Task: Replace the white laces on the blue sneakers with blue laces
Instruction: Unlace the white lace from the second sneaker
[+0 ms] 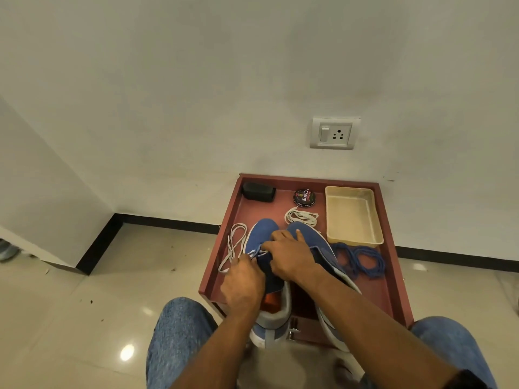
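Two blue sneakers stand side by side on a small reddish table (393, 276), toes pointing away from me. On the left sneaker (259, 234) a white lace (234, 245) trails out in long loops to the left. My left hand (243, 279) pinches that lace beside the eyelets. My right hand (292, 255) reaches across both shoes, its fingers curled at the left shoe's lacing, forefinger raised. The right sneaker (317, 240) lies mostly under my right forearm. A bundled white lace (302, 217) lies behind the shoes. Coiled blue laces (362, 261) lie to the right.
A cream tray (352, 217) sits at the table's back right, a round polish tin (304, 197) and a black box (258, 192) along the back. The table stands against a white wall with a socket (334, 133). My jeans-clad knees (179, 332) flank the front edge.
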